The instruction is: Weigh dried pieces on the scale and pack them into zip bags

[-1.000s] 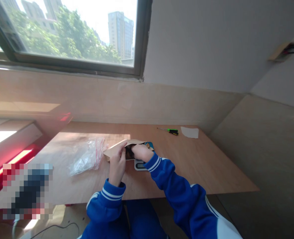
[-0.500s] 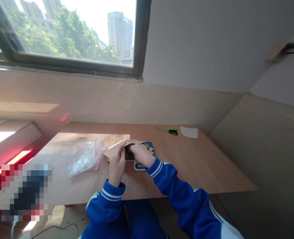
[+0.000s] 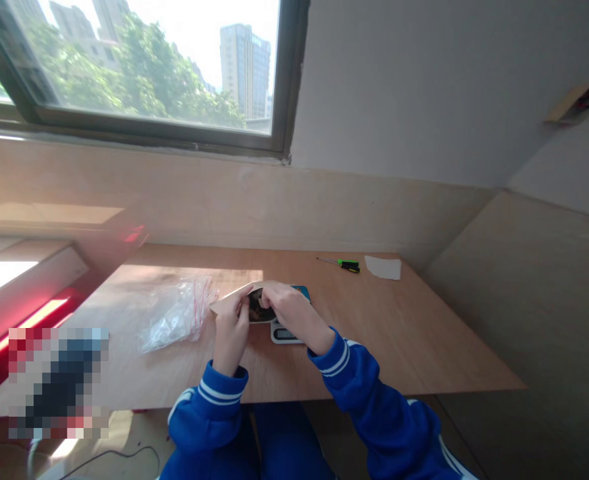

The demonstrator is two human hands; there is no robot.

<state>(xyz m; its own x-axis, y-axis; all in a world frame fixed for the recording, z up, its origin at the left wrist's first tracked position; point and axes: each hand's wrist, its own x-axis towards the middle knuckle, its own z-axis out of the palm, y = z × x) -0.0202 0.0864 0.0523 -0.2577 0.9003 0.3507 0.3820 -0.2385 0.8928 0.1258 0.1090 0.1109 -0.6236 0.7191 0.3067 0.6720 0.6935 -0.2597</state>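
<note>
Clear plastic zip bag (image 3: 177, 317), crumpled, left half of the wooden tabletop (image 3: 399, 333). Left hand (image 3: 233, 327), thumb and fingers clamped on the bag's rim. Brown paper bag (image 3: 225, 302), mid-tabletop, between the hands; long axis roughly along the near edge, dark mouth just left of the right fingertips. White digital scale (image 3: 284, 333), display nearer the near edge. Right hand (image 3: 289, 307), fingers curled at that mouth; grip cannot be told. Green-and-black screwdriver (image 3: 344, 263), far edge. Torn white paper (image 3: 383, 267), far right corner.
</note>
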